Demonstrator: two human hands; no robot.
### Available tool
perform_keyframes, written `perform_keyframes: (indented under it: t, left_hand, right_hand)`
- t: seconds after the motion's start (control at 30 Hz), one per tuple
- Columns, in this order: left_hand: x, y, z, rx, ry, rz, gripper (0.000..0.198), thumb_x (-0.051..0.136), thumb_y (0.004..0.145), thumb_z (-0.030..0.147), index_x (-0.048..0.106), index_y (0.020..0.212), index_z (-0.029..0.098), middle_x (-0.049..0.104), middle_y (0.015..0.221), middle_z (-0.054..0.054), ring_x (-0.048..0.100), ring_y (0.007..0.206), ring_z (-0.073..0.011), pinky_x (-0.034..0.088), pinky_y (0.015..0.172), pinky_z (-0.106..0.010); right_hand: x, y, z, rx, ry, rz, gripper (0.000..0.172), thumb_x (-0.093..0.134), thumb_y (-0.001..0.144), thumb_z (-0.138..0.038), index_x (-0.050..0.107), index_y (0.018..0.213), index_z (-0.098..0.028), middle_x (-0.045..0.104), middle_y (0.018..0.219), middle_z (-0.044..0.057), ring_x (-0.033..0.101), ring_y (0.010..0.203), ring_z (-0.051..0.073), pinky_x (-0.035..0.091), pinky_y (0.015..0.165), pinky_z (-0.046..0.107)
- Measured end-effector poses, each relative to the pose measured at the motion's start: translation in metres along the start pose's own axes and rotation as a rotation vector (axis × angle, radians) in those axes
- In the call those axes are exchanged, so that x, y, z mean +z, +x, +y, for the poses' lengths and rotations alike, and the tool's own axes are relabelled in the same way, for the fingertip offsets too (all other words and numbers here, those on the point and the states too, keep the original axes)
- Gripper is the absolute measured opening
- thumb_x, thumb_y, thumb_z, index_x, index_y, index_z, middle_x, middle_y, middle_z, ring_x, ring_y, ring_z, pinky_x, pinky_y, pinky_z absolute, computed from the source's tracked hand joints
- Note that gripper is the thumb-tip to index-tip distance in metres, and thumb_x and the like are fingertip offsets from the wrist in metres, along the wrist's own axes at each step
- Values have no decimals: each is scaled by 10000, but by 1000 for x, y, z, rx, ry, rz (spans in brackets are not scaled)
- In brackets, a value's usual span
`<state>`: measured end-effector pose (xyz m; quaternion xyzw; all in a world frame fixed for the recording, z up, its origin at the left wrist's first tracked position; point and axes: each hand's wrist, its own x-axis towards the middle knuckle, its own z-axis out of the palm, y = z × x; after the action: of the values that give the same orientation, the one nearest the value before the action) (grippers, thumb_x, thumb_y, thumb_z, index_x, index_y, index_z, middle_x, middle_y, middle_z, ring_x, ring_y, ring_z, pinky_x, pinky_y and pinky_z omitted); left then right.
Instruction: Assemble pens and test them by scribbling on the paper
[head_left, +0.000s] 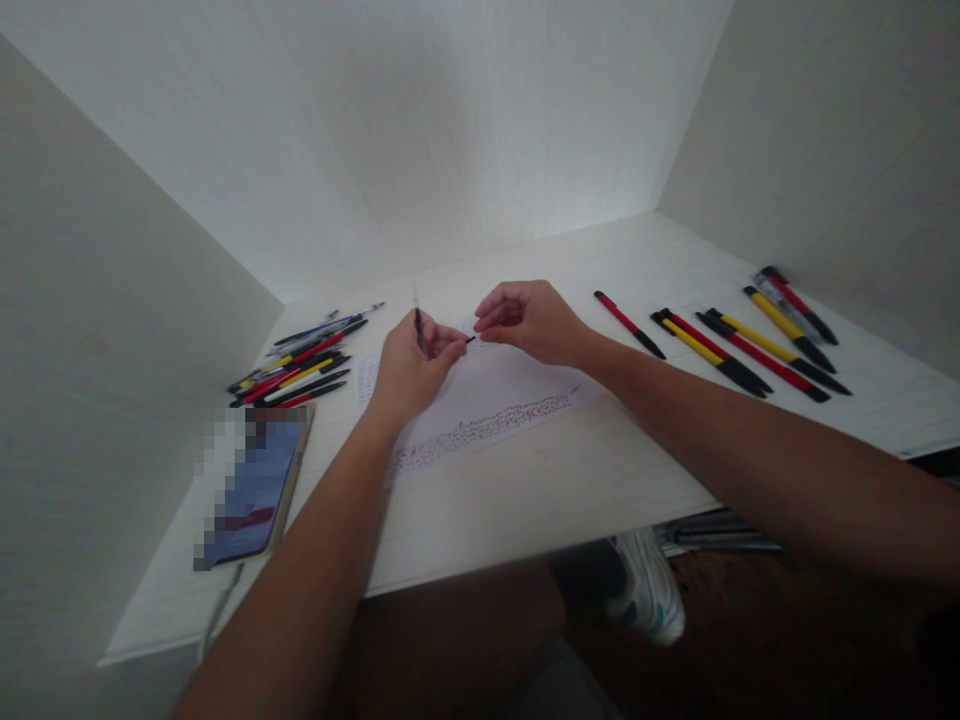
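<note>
My left hand (417, 365) is closed, with a slim pen (418, 318) standing up out of it, dark below and clear at the top. Its thumb and fingers also meet at a small dark piece (470, 340), too small to name. My right hand (531, 320) is closed in a pinch at the other side of this piece, fingertips close to the left thumb. Whatever sits in the right pinch is mostly hidden. Under both hands lies a white paper sheet (487, 390) covered in part with rows of small dark and red marks.
Several pens (300, 370) lie heaped at the left of the white table (480, 530). A phone (259, 490) rests nearer, by my left forearm. Several red, yellow and black pens (750, 350) lie spread at the right. White panels (487, 130) enclose the table's back and sides.
</note>
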<state>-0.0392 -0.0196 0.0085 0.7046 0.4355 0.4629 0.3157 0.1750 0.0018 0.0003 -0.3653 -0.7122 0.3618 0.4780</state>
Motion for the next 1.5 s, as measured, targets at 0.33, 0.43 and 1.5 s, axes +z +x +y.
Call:
perform_keyframes:
  t: [0.33,0.43,1.5]
  left_hand:
    - [-2,1,-5,-151,-86,-92,449,789,741,158,348,742,238,770,827,-57,734,704,-187,611,643,-326]
    - [-2,0,-7,-169,-114,-95,470,815,755,223,345,744,238,772,821,-65,740,698,-193,613,623,-318]
    - [0,-3,5,-269,-136,-59,464,794,804,175,342,716,235,738,762,-55,746,758,-208,637,734,-367]
  right_hand:
    - [1,-2,4,-61,-81,-58,160,775,794,-297,719,901,-192,752,962,72,696,926,220,564,869,402]
    - [1,-3,2,-63,-109,-72,150,765,804,-292,720,907,-192,756,974,73,693,941,219,562,878,393]
    - [3,-5,-2,-5,-84,-49,205,811,776,-350,759,915,-209,770,919,62,706,875,222,586,881,431]
